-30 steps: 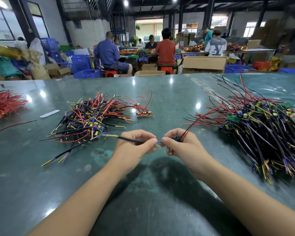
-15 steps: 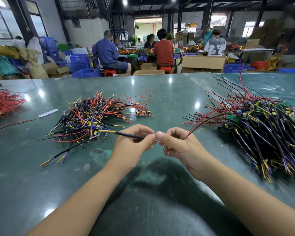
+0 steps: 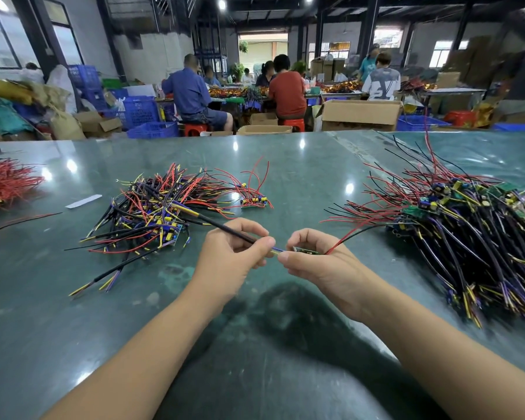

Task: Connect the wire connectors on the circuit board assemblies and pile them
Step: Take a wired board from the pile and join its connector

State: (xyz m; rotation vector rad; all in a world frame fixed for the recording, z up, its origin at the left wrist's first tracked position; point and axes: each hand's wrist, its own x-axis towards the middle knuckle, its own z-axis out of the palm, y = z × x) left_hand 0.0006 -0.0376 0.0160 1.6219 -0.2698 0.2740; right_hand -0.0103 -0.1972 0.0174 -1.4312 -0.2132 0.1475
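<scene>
My left hand point(image 3: 237, 253) pinches a black sleeved cable point(image 3: 222, 227) that runs up and left over the table. Yellow and purple leads stick out of its end between my two hands. My right hand point(image 3: 312, 259) grips a small green circuit board point(image 3: 305, 251), from which red and black wires point(image 3: 350, 233) trail to the right. The two hands are almost touching above the green table point(image 3: 285, 165). A pile of wired boards point(image 3: 152, 210) lies to the left. A larger pile of boards and wires point(image 3: 473, 231) lies to the right.
A bundle of red wires point(image 3: 3, 183) sits at the far left edge, with a white strip point(image 3: 84, 200) near it. One small board with red wires point(image 3: 255, 200) lies apart behind my hands. Several people sit at benches beyond the table, among cardboard boxes point(image 3: 361, 115) and blue crates point(image 3: 140, 112).
The cable's far end has lifted and swung up off the left pile. The green board now shows between my right fingers. The hands stay close together.
</scene>
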